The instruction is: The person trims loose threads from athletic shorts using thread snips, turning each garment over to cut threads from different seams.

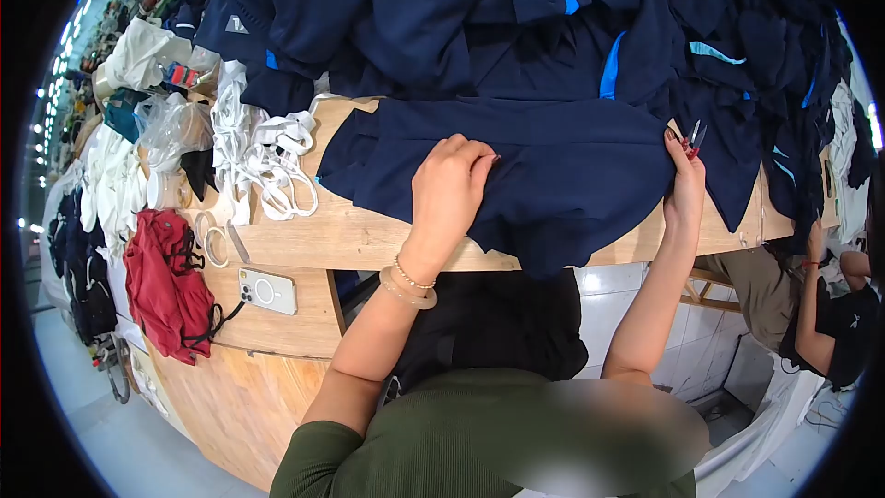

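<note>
A navy garment piece (553, 175) lies spread on the wooden table (369, 240), its lower edge hanging over the front. My left hand (450, 186) rests on it left of centre, fingers curled together; what they pinch, if anything, is too small to make out. At the right end of the piece, my right hand (685, 175) is closed around small scissors (695, 136) with red handles, blades pointing up. The fingers of that hand also touch the fabric edge.
A large pile of navy garments (387, 18) with blue strips fills the back. White straps (286, 166), a phone (268, 291), tape rolls (216, 246) and a red bag (166, 286) lie at the left. Another person (830, 314) is at the right.
</note>
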### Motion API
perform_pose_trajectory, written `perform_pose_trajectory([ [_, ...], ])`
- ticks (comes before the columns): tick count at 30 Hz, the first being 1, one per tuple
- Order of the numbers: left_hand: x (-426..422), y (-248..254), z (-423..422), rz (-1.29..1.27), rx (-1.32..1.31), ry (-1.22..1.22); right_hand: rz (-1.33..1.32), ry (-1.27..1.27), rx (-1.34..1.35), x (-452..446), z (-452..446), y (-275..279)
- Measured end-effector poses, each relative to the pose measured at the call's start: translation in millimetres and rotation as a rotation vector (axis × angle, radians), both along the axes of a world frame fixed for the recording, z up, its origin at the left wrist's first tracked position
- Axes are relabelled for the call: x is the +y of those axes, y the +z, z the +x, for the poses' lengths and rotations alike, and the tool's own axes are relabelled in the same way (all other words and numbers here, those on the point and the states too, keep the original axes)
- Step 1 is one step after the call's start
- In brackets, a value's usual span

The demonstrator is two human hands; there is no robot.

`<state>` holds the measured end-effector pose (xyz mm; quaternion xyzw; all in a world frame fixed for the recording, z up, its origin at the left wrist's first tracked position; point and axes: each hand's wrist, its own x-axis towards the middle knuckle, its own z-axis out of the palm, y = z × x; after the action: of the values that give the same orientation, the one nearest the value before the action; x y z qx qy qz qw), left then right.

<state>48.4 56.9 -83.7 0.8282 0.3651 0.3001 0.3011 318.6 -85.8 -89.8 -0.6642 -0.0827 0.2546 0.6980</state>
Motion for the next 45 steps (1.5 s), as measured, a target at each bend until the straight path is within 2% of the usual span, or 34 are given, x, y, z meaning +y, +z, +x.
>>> perform_pose_trajectory([
  [3, 8, 8, -6, -0.236, -0.172, -0.076, 0.009, -0.001, 0.008, -3, 0, 1],
  [7, 16, 19, -21, -0.474, -0.342, -0.028, -0.001, 0.009, 0.009, -1, 2, 0],
  [9, 18, 17, -25, -0.510, -0.277, 0.088, -0.008, 0.011, 0.018, -1, 1, 0],
  [11, 10, 18, -13, -0.346, -0.168, 0.076, 0.011, 0.020, 0.003, 0, 1, -1],
  [12, 4, 22, -7, -0.257, 0.020, 0.045, 0.011, 0.019, 0.001, 0, 1, 0],
  [15, -3, 12, 8, -0.228, 0.096, -0.051, 0.001, 0.012, 0.013, 0, -2, 3],
  [17, 3, 7, 10, -0.266, -0.072, -0.095, 0.076, 0.018, 0.023, -1, -2, 3],
  [18, 6, 8, 5, -0.453, -0.099, -0.121, 0.079, 0.016, 0.034, -4, -3, 5],
  [20, 13, 22, -10, -0.766, -0.341, -0.209, 0.059, 0.007, 0.031, -6, -2, 6],
  [22, 25, 19, -35, -0.915, -0.777, -0.235, 0.053, 0.017, 0.042, -4, -2, 4],
  [23, 31, 23, -46, -0.869, -0.962, -0.193, 0.056, 0.015, 0.044, -3, -3, 6],
  [24, 40, 26, -57, -0.842, -1.159, -0.049, 0.058, 0.011, 0.045, -3, -5, 8],
  [25, 56, 21, -79, -0.788, -1.229, -0.046, 0.058, 0.013, 0.048, -2, -5, 8],
  [26, 74, 8, -102, -0.686, -1.184, 0.060, 0.063, 0.007, 0.047, -2, -6, 9],
  [27, 79, 6, -109, -0.505, -1.003, 0.268, 0.069, 0.001, 0.045, -1, -6, 9],
  [29, 74, 9, -101, -0.305, -0.735, 0.521, 0.067, 0.001, 0.045, 0, -4, 7],
  [32, 76, -27, -109, -0.445, -0.220, 0.364, 0.052, 0.000, 0.050, -2, -1, 5],
  [33, 73, -49, -104, -0.410, -0.194, 0.290, 0.046, 0.002, 0.049, -2, -1, 6],
  [34, 62, -39, -93, -0.449, -0.009, 0.280, 0.041, 0.008, 0.059, -1, -4, 11],
  [35, 62, -47, -89, -0.480, 0.024, 0.247, 0.042, 0.010, 0.056, -1, -4, 14],
  [37, 67, -35, -86, -0.763, -0.272, 0.189, 0.078, -0.019, 0.028, -2, -1, 21],
  [39, 72, 6, -76, -0.705, -0.561, 0.394, 0.147, -0.021, -0.030, -7, 9, 31],
  [41, 90, 27, -87, -0.314, -0.595, 0.458, 0.172, -0.014, -0.073, -3, 16, 49],
  [43, 96, 57, -87, -0.126, -0.584, 0.433, 0.167, 0.005, -0.139, 12, 5, 74],
  [45, 97, 77, -84, -0.056, -0.589, 0.442, 0.234, 0.100, -0.236, 23, 9, 84],
])
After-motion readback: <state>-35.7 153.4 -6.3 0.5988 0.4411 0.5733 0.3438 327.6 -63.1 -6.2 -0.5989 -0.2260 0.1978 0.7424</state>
